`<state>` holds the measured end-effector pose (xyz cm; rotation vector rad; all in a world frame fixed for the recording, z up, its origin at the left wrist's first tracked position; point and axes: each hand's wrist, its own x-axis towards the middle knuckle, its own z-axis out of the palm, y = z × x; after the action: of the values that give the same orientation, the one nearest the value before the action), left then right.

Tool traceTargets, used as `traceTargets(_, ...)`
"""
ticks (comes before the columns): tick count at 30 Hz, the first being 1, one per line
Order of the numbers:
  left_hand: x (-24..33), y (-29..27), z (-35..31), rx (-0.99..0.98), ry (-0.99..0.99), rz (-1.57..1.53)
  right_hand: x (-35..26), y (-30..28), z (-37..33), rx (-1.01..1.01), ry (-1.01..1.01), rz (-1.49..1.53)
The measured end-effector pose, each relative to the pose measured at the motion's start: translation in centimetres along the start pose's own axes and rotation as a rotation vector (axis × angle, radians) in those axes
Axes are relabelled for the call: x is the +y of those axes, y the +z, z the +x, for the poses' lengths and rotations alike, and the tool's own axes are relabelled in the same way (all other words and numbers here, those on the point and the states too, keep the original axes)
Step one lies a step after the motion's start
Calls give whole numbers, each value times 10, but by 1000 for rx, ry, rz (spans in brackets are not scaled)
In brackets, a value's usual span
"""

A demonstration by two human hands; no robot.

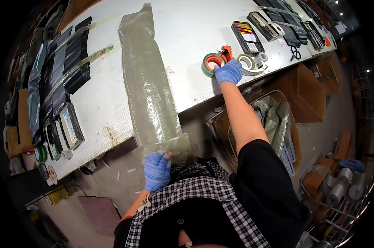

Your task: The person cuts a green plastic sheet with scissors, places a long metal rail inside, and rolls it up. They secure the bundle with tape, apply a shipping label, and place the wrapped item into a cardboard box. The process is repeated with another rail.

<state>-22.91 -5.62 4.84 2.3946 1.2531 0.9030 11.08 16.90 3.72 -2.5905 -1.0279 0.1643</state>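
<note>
A long grey-green woven plastic bag (147, 78) lies lengthwise across the white table (191, 41), its near end hanging past the front edge. My left hand (157, 170), in a blue glove with bare fingertips, is closed on that near end, close to my checked apron. My right hand (229, 72), gloved the same way, reaches to the table's front edge and grips an orange tape dispenser (226, 53) with a roll of green tape (209, 65) on it. Part of the dispenser is hidden under my fingers. Several other tape rolls (247, 63) lie just right of this hand.
Black trays (247, 37) with small items stand at the back right, near black scissors (295, 53). Stacked dark bags (73, 62) and a tray (71, 126) lie at left. Below the table's edge are cardboard boxes (298, 95), one holding green bags (276, 113).
</note>
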Motion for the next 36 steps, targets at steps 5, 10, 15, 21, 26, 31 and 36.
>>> traceTargets(5, -7, 5, -2, 21, 13, -1, 12, 22, 10, -110, 122, 160)
traceTargets(10, -9, 1, 1, -18, 19, -37, 34, 28, 25, -371, 141, 52)
traceTargets(15, -19, -13, -9, -152, -230, -310, 39, -39, -49, -582, -234, 724)
traceTargets(21, -49, -42, -12, -296, -747, -1536, 12, -131, -197, -460, -1241, 479)
traceTargets(26, -42, -60, 8, -496, -732, -1528, 9, -96, -234, -417, -1417, 370)
traceTargets(31, -46, -66, 8, -497, -918, -1619, 8, -88, -240, -453, -1367, 464)
traceTargets(36, -54, -53, -3, -442, -895, -1439, 2, -84, -239, -483, -1404, 476)
